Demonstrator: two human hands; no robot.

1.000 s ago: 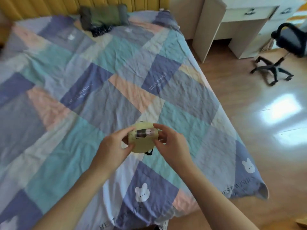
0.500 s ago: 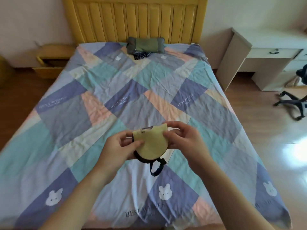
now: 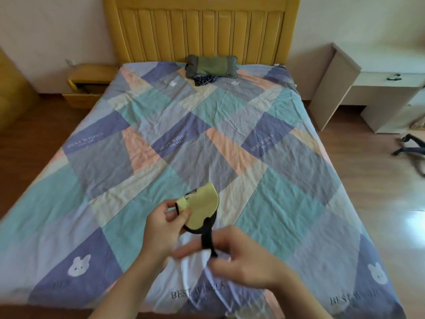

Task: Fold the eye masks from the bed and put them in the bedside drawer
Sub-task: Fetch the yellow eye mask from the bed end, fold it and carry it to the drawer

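A folded yellow eye mask (image 3: 202, 207) with a black back is pinched in my left hand (image 3: 164, 229) above the foot of the bed. Its black strap (image 3: 208, 236) hangs down, and my right hand (image 3: 239, 256), blurred, grips the strap's lower end. At the far left of the headboard stands the yellow bedside cabinet with its drawer (image 3: 82, 94) pulled open. A dark patterned item (image 3: 204, 79), possibly another eye mask, lies just in front of the green pillow (image 3: 210, 66).
The patchwork bedspread (image 3: 161, 143) covers the whole bed. A white desk (image 3: 377, 88) stands to the right of the bed, and an office chair base (image 3: 411, 148) is on the wooden floor at the right edge.
My right hand left the mask's edge and dropped down to take the hanging strap. My left hand now holds the folded mask alone. The view tilted up and steadied on the bed.
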